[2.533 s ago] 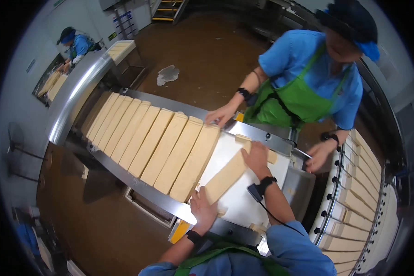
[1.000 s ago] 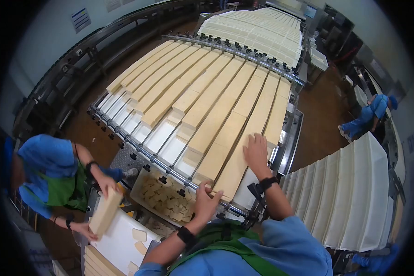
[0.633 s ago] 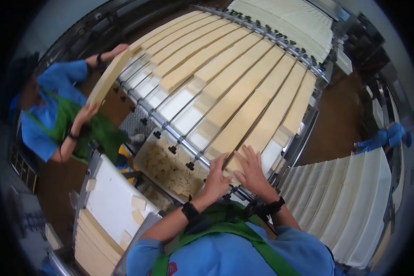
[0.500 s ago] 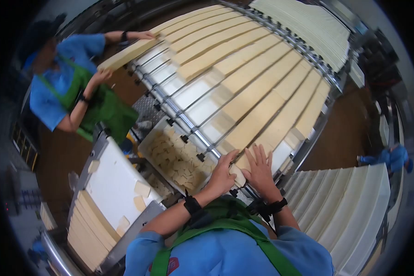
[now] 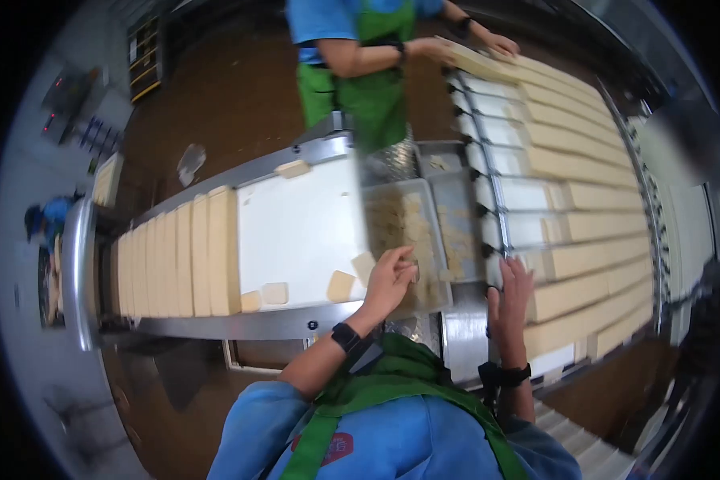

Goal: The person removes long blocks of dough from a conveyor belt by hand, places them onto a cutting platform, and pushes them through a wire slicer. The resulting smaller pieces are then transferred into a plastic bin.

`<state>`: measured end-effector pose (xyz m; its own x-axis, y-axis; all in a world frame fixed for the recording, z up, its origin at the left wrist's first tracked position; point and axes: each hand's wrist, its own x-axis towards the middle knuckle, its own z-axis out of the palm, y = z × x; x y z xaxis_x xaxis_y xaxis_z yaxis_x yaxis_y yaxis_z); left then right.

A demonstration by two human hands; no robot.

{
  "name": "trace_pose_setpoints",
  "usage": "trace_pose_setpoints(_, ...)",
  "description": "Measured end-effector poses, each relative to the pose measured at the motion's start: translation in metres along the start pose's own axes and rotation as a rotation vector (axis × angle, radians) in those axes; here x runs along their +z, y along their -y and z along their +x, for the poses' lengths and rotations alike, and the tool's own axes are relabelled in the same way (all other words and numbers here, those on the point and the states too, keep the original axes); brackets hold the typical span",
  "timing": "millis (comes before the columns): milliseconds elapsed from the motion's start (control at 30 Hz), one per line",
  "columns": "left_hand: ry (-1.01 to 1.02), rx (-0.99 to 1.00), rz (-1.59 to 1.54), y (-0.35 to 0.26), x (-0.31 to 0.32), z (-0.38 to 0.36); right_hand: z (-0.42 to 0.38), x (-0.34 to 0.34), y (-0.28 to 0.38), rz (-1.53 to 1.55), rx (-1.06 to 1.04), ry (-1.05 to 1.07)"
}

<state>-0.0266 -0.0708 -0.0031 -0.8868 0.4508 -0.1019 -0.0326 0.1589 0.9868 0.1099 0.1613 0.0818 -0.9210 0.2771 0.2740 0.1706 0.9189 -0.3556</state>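
Note:
My left hand (image 5: 390,282) is over the near left part of a grey bin (image 5: 438,232) of pale flat pieces, its fingers curled together; whatever they hold is too small and blurred to name. Fingers up and spread, my right hand (image 5: 510,300) is empty beside the near left edge of the slatted table. Long pale yellow blocks (image 5: 584,260) lie in rows on that table, just right of this hand. On the left, a white work surface (image 5: 296,232) carries loose end pieces (image 5: 341,286) and a row of upright blocks (image 5: 210,252).
Across the table, a co-worker in a green apron (image 5: 384,96) has both hands on a long block (image 5: 480,62). Another person in blue (image 5: 54,216) is at the far left. A metal rail (image 5: 500,200) with black knobs runs along the table's left side.
My view has turned left. My left hand has left the block ends and moved over the bin; my right hand has come off the blocks. The co-worker's long block now reaches the table.

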Motion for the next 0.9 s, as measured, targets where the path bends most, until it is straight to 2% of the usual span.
trace_pose_setpoints(67, -0.165, -0.058, -0.103, 0.001, -0.052, -0.015, 0.042, 0.044, 0.034, 0.284, -0.191, 0.083)
trace_pose_setpoints(200, -0.968, -0.007, 0.238, 0.04, -0.161, -0.07, 0.113, 0.131, 0.142, 0.533, -0.399, 0.274)
trace_pose_setpoints(267, -1.234, -0.194, 0.515, 0.071, -0.205, -0.104, 0.14, 0.183, 0.193, 0.561, -0.494, 0.349)
trace_pose_setpoints(300, -1.265, -0.201, 0.506, 0.082, -0.222, -0.124, 0.152, 0.207, 0.221, 0.588, -0.546, 0.367)
trace_pose_setpoints(367, -1.31, -0.507, 0.69, 0.103, -0.262, -0.153, 0.184, 0.264, 0.299, 0.624, -0.667, 0.413)
trace_pose_setpoints(400, -1.329, -0.51, 0.686, 0.105, -0.27, -0.157, 0.195, 0.289, 0.327, 0.632, -0.708, 0.436)
trace_pose_setpoints(467, -1.195, -0.513, 0.569, 0.099, -0.285, -0.166, 0.209, 0.326, 0.37, 0.653, -0.727, 0.445)
trace_pose_setpoints(533, -1.165, -0.494, 0.508, 0.087, -0.291, -0.165, 0.22, 0.357, 0.402, 0.668, -0.738, 0.455)
trace_pose_setpoints(633, -1.064, -0.466, 0.607, 0.083, -0.292, -0.158, 0.232, 0.392, 0.439, 0.412, -0.69, 0.42)
trace_pose_setpoints(800, -1.057, -0.523, 0.506, 0.076, -0.286, -0.15, 0.243, 0.408, 0.464, 0.17, -0.697, 0.393)
trace_pose_setpoints(900, -1.062, -0.519, 0.489, 0.073, -0.286, -0.147, 0.246, 0.406, 0.476, 0.071, -0.602, 0.5)
